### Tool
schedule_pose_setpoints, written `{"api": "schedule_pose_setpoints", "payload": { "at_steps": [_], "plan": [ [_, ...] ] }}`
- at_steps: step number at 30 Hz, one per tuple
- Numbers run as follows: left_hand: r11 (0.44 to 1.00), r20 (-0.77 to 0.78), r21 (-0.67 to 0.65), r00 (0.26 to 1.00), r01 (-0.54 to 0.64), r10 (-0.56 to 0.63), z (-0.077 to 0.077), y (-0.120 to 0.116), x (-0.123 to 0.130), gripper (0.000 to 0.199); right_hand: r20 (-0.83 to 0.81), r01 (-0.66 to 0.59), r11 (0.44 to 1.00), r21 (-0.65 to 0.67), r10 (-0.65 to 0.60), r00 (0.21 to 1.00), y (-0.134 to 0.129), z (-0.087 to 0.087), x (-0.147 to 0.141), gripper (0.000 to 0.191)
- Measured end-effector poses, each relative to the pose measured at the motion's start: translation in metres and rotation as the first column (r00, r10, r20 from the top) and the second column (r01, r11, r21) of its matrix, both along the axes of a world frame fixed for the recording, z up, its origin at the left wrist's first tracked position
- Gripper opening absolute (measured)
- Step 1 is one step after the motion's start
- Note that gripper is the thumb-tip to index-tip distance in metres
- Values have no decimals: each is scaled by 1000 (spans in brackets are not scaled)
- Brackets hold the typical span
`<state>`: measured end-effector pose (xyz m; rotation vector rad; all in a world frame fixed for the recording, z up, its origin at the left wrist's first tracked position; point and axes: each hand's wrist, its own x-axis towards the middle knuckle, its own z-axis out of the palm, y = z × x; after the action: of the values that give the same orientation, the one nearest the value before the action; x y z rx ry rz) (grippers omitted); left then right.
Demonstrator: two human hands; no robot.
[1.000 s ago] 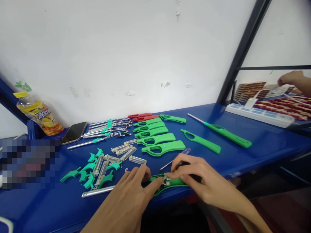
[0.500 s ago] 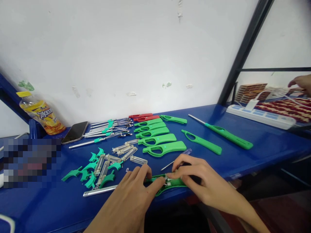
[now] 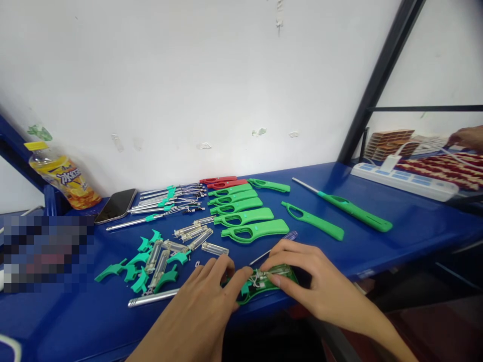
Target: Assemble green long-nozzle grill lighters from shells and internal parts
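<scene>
At the blue tabletop's [image 3: 377, 251] edge, both hands, left [image 3: 209, 291] and right [image 3: 307, 271], grip an open, curved green plastic shell [image 3: 260, 292]; thin wires inside.

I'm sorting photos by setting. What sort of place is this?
Likely a workbench for assembling or dismantling handheld items: the blue table holds an open green casing with parts inside, a row of similar casings and a screwdriver.
</scene>
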<state>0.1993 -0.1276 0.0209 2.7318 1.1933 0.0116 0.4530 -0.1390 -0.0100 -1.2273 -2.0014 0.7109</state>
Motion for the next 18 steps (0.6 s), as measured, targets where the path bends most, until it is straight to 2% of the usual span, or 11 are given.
{"api": "schedule_pose_setpoints", "payload": {
  "at_steps": [7, 15, 18],
  "plan": [
    [998, 31, 66, 999, 19, -21, -4, 2, -3, 56, -12, -12, 1000, 4, 12, 1000, 0, 0, 0, 16],
    [999, 71, 32, 997, 13, -15, -4, 3, -2, 65, -11, -6, 1000, -2, 6, 1000, 1, 1, -1, 15],
    [1000, 72, 15, 997, 8, -9, -2, 5, -2, 61, -4, -5, 1000, -7, 5, 1000, 1, 0, -1, 16]
  ]
}}
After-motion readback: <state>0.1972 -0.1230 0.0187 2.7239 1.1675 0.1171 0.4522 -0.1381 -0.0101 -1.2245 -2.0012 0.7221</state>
